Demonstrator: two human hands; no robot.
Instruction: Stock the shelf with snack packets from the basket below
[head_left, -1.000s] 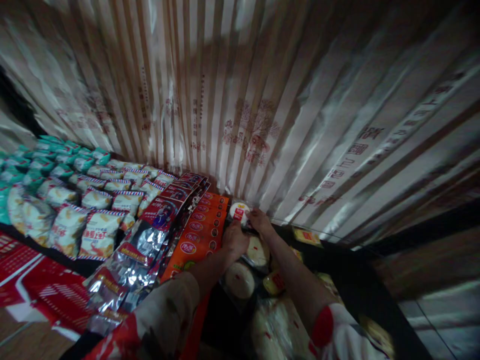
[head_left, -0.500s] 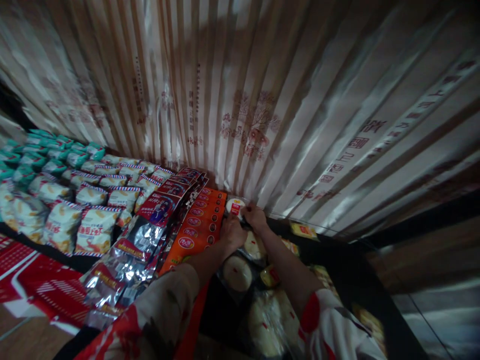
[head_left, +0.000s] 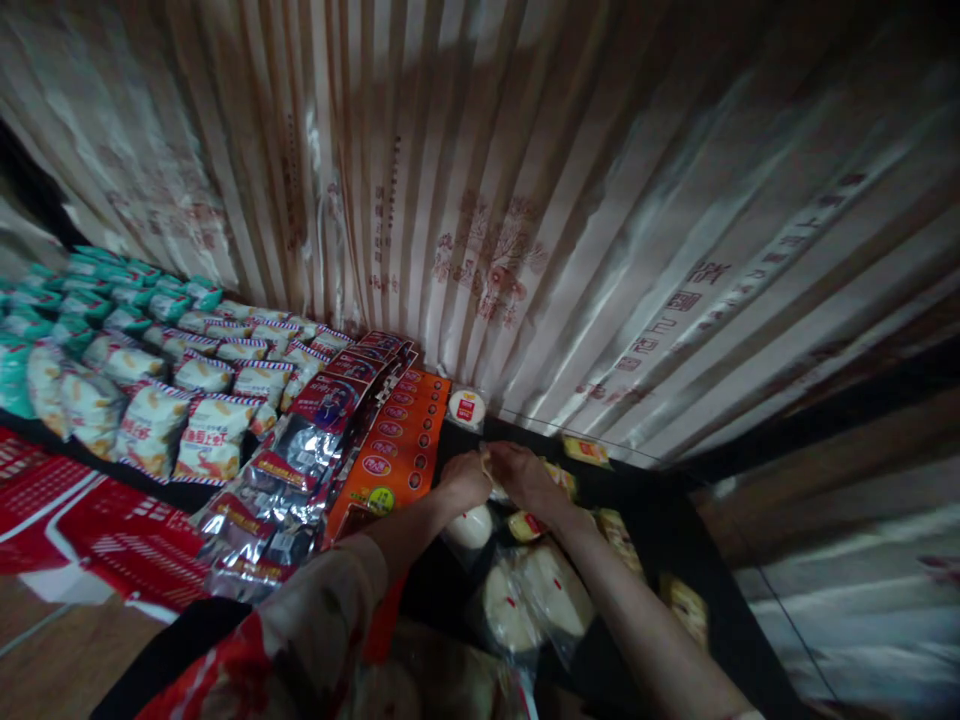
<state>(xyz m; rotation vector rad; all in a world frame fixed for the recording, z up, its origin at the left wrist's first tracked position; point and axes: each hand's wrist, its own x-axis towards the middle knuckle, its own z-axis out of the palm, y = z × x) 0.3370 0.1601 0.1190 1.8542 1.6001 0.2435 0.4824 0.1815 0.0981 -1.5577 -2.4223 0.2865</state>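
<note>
My left hand (head_left: 466,480) and my right hand (head_left: 516,472) meet over the black tabletop, fingers closed. Between them they pinch the wrapper edge of a round white cake (head_left: 496,490), mostly hidden beneath my hands. Beyond my fingers lies another wrapped white cake with a red and white label (head_left: 466,408), which neither hand touches. A third wrapped white cake (head_left: 471,528) rests just below my left wrist. Nearer to me are two larger clear-bagged white cakes (head_left: 508,605), side by side, with small red marks. A small yellow packet (head_left: 526,526) lies below my right hand.
An orange strip of packets (head_left: 397,430) and dark red and silver packets (head_left: 300,480) lie to the left. Further left are rows of white snack bags (head_left: 217,440) and green bags (head_left: 90,300). Yellow packets (head_left: 586,450) lie rightward. A pleated curtain (head_left: 465,200) hangs behind.
Both hands have drawn back from the labelled cake toward me, leaving it lying flat by the curtain. They have come down over the cake nearer to me. The view has shifted slightly.
</note>
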